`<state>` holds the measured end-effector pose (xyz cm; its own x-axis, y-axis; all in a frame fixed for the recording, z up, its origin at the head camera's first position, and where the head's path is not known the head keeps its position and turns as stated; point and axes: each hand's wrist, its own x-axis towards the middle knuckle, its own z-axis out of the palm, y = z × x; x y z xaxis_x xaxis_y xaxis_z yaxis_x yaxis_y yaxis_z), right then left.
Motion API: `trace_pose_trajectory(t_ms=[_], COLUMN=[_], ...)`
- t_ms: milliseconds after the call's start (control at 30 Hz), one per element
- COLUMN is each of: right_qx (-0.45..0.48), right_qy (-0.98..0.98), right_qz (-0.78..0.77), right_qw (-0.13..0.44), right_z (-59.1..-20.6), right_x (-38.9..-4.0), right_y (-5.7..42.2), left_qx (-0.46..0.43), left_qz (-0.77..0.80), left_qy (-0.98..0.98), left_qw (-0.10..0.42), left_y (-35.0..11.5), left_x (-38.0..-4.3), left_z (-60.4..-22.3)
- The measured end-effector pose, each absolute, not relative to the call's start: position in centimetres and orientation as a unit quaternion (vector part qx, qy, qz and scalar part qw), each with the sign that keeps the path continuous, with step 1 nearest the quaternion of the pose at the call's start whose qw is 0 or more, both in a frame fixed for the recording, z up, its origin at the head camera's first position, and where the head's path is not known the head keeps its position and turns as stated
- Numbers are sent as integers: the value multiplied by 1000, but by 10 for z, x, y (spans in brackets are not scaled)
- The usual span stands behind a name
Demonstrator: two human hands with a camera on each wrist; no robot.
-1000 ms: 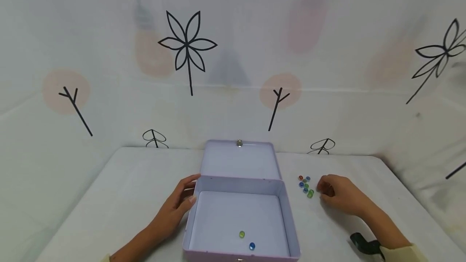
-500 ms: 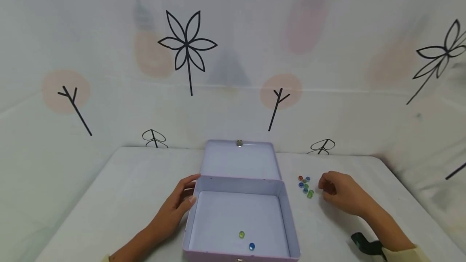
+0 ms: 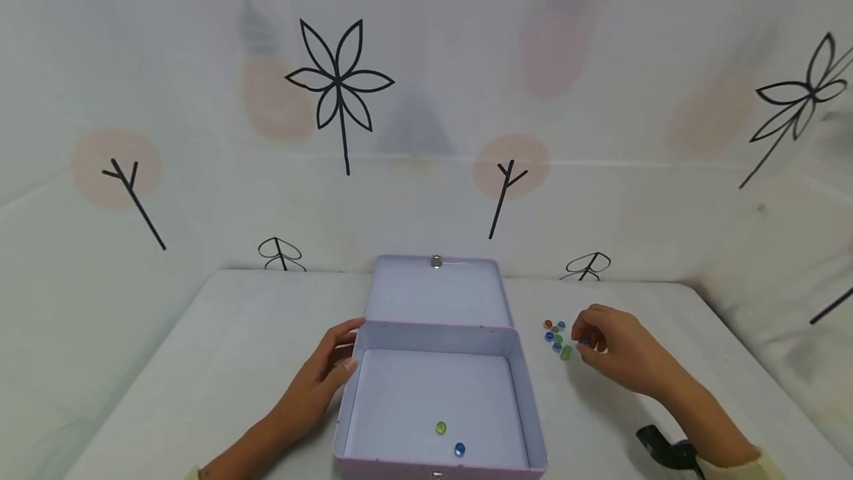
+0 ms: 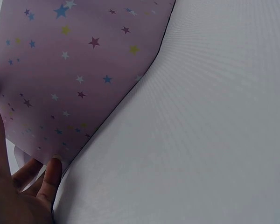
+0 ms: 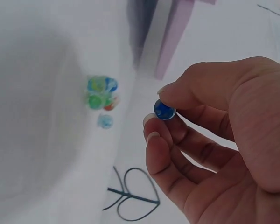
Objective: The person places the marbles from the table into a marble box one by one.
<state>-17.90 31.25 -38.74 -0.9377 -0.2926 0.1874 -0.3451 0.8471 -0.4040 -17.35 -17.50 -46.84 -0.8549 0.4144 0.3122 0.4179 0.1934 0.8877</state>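
Note:
A pale lilac hinged tin box [image 3: 340,421] stands with its lid [image 3: 436,295] folded back. Its outer wall [image 4: 84,79] is pink-purple with coloured stars. My left hand [image 3: 320,376] rests its fingertips and thumb along the box's left side. On the box floor lie a green marble [image 3: 441,428] and a blue marble [image 3: 460,450]. To the right of the box, my right hand [image 3: 620,350] is raised over the table and pinches a blue glass marble [image 5: 164,110] between thumb and fingertips. Just left of that hand sits a cluster of several marbles [image 3: 557,338], green, blue and red.
A white cloth [image 3: 220,361] covers the table. Behind it hangs a pale curtain [image 3: 426,191] printed with leaves and twigs. A dark curved device [image 3: 660,448] is beside the right wrist.
My right hand has risen slightly and turned, and a blue marble now shows in its pinch. The left hand and box stay in place; the marbles on the table have not moved.

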Motion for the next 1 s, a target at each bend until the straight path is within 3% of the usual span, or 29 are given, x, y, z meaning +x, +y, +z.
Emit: trace_pose_trajectory(t_ms=[333, 700, 1000], right_qx=[223, 319, 331], right_qy=[-936, -898, -886], right_qz=[257, 244, 266], right_qw=[93, 179, 186], right_z=[-377, -371, -367], right_x=[-166, -159, -152], right_y=[291, 280, 268], left_qx=[-268, -268, -263], left_qz=[-572, -578, -570], left_qy=[-775, -771, -779], left_qw=[2, 0, 2], left_y=[-177, -174, -172], left_x=[-171, -172, -172], left_z=[-466, -464, -466])
